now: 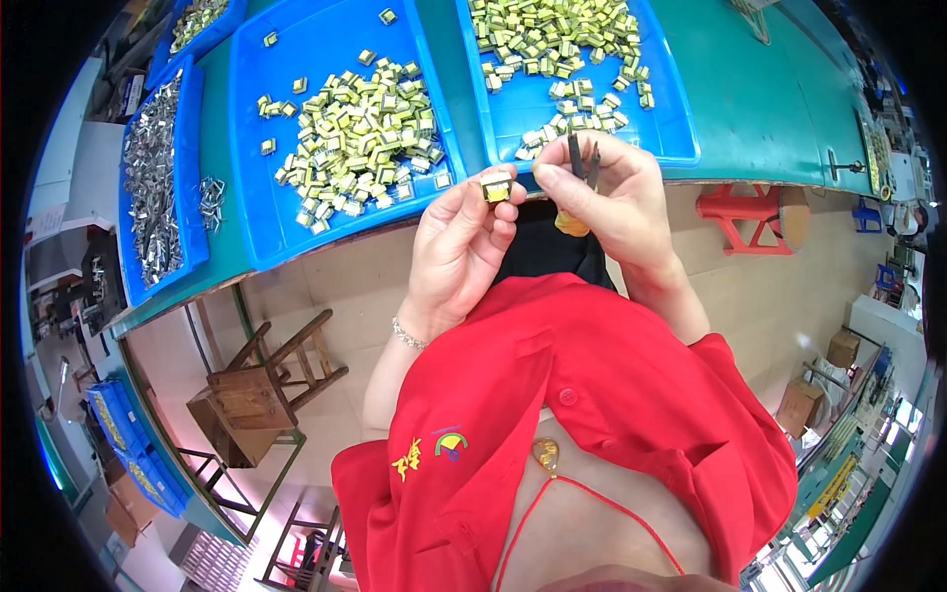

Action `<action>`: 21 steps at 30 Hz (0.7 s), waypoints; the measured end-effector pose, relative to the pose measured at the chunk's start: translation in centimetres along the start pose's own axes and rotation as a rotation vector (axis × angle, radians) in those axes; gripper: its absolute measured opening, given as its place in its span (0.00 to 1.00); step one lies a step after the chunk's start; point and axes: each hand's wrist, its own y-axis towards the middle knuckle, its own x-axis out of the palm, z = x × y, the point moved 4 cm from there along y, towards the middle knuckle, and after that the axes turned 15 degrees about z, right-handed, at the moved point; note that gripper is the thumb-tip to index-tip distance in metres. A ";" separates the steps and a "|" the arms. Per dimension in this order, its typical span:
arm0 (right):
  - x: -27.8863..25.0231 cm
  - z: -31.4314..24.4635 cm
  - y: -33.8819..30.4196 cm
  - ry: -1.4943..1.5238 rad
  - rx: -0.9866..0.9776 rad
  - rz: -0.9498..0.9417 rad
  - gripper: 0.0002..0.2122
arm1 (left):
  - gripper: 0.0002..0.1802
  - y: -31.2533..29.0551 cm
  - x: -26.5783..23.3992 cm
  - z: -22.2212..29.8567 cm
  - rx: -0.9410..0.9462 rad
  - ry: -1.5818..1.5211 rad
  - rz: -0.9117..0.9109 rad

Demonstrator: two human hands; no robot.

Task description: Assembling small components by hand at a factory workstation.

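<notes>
Between the thumb and fingers of my left hand (459, 237) is a small yellow transformer (496, 188) with a dark core, held up at the table's front edge. Just to its right, my right hand (621, 202) is closed around a pair of pliers (582, 170); the dark jaws point up and away from me, and a yellow grip shows below. The pliers and the transformer are apart. Beyond my left hand, a blue tray (258, 212) holds a heap of similar yellow transformers (360, 138). Another blue tray (663, 118) beyond my right hand holds more of them.
A narrow blue bin (192, 187) of metal clips (156, 187) stands at the left, with several loose clips (211, 202) beside it on the green table (755, 109). A wooden chair (252, 400) is at the lower left, and a red stool (755, 219) sits under the table's right side.
</notes>
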 end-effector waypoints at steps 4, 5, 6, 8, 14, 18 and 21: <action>0.9 -1.4 -0.4 -0.119 -0.177 -0.026 0.05 | 0.18 0.0 -0.1 -0.1 0.050 0.038 0.037; 1.1 -1.7 -0.4 -0.147 -0.219 -0.037 0.06 | 0.18 0.0 -0.2 -0.1 0.076 0.065 0.053; 1.2 -1.9 -0.4 -0.175 -0.261 -0.048 0.06 | 0.18 0.0 -0.2 -0.1 0.076 0.065 0.054; 1.2 -1.6 -0.3 -0.170 -0.264 -0.039 0.05 | 0.18 0.0 -0.1 0.0 0.135 0.139 0.055; 1.1 -1.3 0.1 -0.148 -0.122 -0.067 0.04 | 0.17 -0.2 -0.1 0.3 0.196 0.243 0.054; 1.2 -0.7 0.0 -0.180 -0.151 -0.069 0.04 | 0.17 -0.2 -0.3 0.0 0.170 0.192 0.034; 1.1 -0.2 0.0 -0.063 -0.029 -0.063 0.05 | 0.17 -0.2 -0.4 -0.1 0.140 0.104 0.013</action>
